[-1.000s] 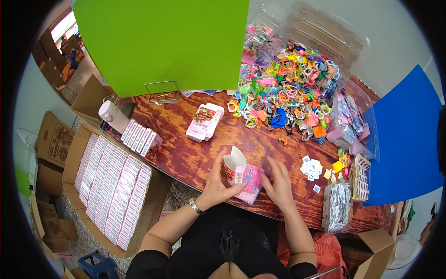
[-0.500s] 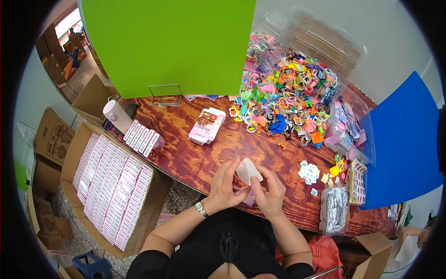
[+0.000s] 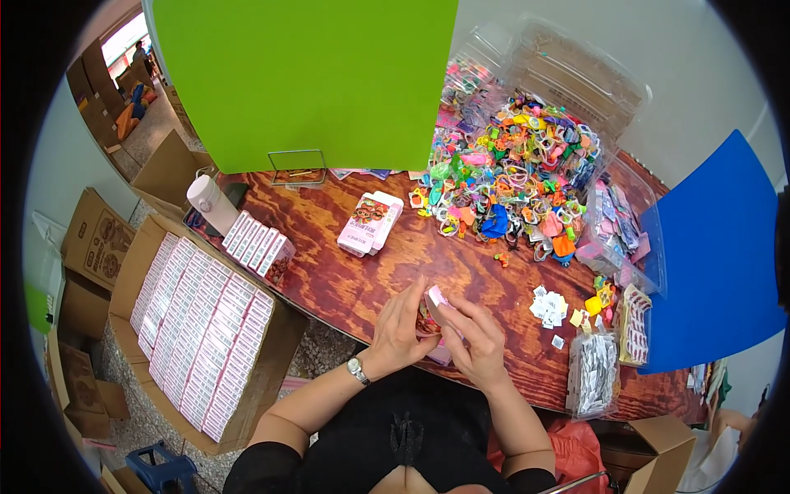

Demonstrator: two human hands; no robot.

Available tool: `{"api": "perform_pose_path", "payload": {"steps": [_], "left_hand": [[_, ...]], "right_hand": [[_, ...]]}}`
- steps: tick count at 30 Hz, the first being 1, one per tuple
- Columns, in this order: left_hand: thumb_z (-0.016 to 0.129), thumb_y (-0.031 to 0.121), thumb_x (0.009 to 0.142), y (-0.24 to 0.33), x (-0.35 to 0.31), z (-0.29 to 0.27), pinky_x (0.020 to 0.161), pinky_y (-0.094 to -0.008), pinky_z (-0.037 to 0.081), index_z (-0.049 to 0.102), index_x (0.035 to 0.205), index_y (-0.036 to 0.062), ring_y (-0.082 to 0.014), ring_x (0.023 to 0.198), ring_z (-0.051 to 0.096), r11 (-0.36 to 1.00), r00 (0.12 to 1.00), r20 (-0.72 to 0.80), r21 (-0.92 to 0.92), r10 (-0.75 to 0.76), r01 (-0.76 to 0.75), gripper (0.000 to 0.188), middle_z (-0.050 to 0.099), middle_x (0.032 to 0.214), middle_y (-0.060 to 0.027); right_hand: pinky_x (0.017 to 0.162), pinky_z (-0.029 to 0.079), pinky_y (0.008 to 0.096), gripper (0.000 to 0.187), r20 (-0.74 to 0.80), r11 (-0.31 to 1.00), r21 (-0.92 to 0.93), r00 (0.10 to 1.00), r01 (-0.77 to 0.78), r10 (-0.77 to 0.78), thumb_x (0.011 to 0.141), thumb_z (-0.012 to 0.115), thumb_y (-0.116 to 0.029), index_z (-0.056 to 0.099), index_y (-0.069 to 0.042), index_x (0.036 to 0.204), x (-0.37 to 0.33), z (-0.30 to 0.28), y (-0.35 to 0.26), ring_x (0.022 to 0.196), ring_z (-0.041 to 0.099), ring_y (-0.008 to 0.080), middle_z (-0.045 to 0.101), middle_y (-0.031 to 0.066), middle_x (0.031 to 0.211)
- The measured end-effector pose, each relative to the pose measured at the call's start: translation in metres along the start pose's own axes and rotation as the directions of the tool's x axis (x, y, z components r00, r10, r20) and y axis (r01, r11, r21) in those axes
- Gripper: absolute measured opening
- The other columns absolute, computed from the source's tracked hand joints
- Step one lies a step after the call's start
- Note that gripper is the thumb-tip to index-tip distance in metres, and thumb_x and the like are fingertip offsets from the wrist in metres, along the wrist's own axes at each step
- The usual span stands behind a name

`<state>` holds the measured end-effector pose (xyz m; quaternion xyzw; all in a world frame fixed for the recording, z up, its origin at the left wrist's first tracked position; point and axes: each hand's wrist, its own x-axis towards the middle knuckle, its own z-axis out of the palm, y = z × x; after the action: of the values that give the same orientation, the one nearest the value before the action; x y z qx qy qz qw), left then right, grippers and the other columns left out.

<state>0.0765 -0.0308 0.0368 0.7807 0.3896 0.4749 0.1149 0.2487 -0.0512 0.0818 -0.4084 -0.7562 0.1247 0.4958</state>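
At the near edge of the table I hold a small pink printed carton [image 3: 427, 323] between both hands. My left hand [image 3: 398, 331] is closed round its left side, a watch on the wrist. The fingers of my right hand [image 3: 474, 339] press on the flap at its top end, mostly covering it. Another piece of pink card [image 3: 440, 355] shows just below my hands. Farther off lies a small pile of flat pink cartons [image 3: 368, 226].
A large heap of colourful small trinkets [image 3: 518, 177] covers the back right. White slips [image 3: 548, 306] and a clear tub of packets [image 3: 592, 375] lie to the right. On the left are a pale bottle [image 3: 211, 204], a row of pink boxes [image 3: 255, 243] and a packed cardboard box [image 3: 284, 350].
The carton's pale end flap stood up wide before. It is now folded down, and my right fingers have moved up over it. My left hand has barely shifted.
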Motion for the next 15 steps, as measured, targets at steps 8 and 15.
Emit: {"api": "perform_pose_path", "payload": {"steps": [8,15], "left_hand": [[0.086,0.013,0.066,0.0,0.0,-0.002,0.092,-0.044,0.048,0.028,0.152,-0.0089,-0.0376,0.107,0.061,0.996,1.0,0.02,0.094,0.001,-0.003,0.106,0.058,0.131,-0.0243],[0.087,0.016,0.066,0.004,-0.003,0.0,0.088,-0.0433,0.047,0.03,0.151,-0.0119,-0.0362,0.104,0.061,0.992,1.0,0.006,0.126,0.009,-0.01,0.105,0.059,0.127,-0.0234]], "right_hand": [[0.079,0.056,0.0353,0.029,0.012,0.96,0.077,0.963,-0.27,0.27,0.087,0.068,0.004,0.072,-0.001,0.115,0.002,-0.002,-0.009,0.091,0.071,0.0288,0.073,0.0159,0.104],[0.078,0.057,0.0336,0.03,-0.012,0.987,-0.158,1.0,0.003,-0.005,0.086,0.07,0.004,0.072,-0.001,0.116,0.0,0.001,-0.002,0.086,0.073,0.029,0.074,0.0173,0.106]]}}
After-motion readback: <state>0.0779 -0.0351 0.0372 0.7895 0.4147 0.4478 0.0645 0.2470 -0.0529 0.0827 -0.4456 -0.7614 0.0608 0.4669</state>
